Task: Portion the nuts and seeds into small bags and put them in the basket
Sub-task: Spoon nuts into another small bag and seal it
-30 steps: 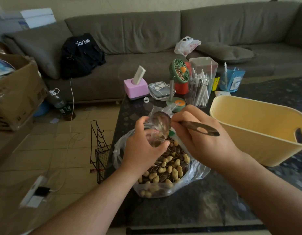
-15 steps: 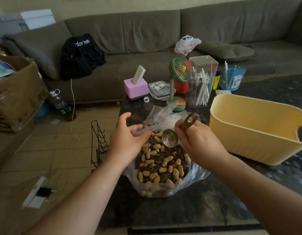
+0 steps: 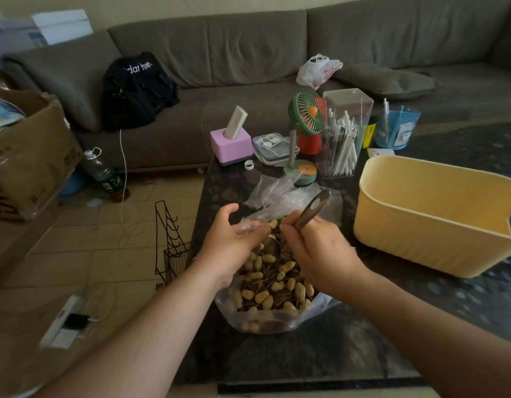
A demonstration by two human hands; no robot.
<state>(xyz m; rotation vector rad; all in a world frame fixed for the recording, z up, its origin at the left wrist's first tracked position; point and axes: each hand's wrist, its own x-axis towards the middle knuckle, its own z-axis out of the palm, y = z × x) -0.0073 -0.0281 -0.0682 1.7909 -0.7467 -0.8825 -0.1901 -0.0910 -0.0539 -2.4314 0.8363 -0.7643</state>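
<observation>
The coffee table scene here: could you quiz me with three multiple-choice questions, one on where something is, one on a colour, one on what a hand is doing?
1. Where does the basket stand, as the person sees it?
A. On the sofa
B. On the table, right of the big bag of nuts and seeds
C. On the floor by the cardboard box

2. What colour is the small desk fan?
A. Green
B. Purple
C. White

3. What is the right hand doing?
A. Resting flat on the table
B. Lifting the basket
C. Gripping a spoon handle

Answers:
1 B: the yellow basket sits on the dark table, right of the big bag of nuts and seeds.
2 A: its grille and base are green.
3 C: its fingers are curled round the spoon handle, whose bowl dips into the nuts.
</observation>
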